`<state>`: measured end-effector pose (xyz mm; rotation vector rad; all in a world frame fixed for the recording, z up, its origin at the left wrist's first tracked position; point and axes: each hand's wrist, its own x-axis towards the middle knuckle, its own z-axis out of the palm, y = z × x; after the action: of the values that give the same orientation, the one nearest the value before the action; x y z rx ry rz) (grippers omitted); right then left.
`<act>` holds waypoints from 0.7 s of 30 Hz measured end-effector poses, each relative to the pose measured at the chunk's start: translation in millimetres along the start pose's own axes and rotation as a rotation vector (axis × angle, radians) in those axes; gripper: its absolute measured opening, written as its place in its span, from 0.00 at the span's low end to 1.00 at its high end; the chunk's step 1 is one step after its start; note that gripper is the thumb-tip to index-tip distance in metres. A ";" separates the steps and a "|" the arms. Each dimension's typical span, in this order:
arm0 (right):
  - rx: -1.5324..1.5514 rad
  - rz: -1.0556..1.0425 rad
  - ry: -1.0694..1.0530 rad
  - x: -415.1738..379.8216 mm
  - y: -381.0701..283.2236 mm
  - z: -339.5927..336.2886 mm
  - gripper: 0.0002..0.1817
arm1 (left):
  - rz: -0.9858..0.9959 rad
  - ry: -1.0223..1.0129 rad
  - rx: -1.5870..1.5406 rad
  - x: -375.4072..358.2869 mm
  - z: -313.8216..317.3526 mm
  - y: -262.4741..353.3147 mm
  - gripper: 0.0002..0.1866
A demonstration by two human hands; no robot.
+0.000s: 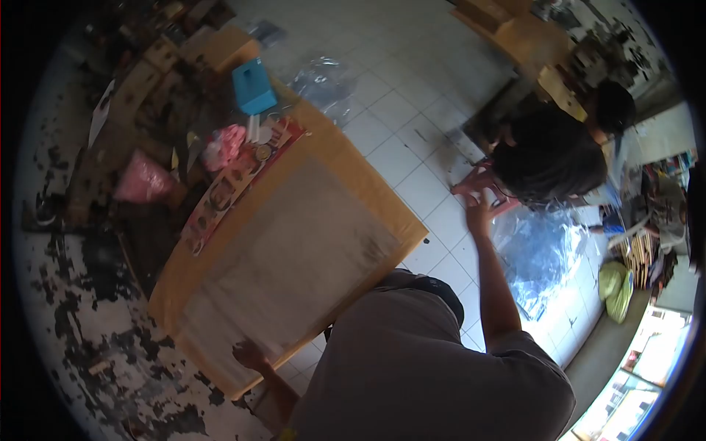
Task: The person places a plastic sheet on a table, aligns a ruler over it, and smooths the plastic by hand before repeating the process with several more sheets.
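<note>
My left hand [251,355] rests on the near-left corner of a table's grey top sheet [279,250], fingers spread. The sheet is smudged and has a brown taped border [368,184]. My right hand [479,209] reaches out to the right with fingers extended, right at the edge of a red plastic stool [482,178]. Part of the stool is hidden behind a person with dark hair [548,154], who is low beside it. Clear plastic sheeting [540,257] lies on the floor just beyond my right forearm.
On the table's far side are a printed red strip [220,195], a pink crumpled bag [226,145] and a blue box [254,86]. Another pink bag [145,180] lies farther left. More clear plastic [323,84] is on the tiled floor, and a yellow-green sack [615,290] stands at right.
</note>
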<state>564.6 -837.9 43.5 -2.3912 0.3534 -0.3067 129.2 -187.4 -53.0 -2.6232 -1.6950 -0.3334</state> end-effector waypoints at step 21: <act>-0.003 -0.265 -1.045 31.8 -146.2 243.3 0.22 | -0.183 -0.261 -0.204 140.2 4.0 -195.4 0.32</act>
<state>694.9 -595.5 -33.4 -2.2475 -0.4439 0.8130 9.2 21.0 -54.2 -2.7619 -2.0952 -0.1778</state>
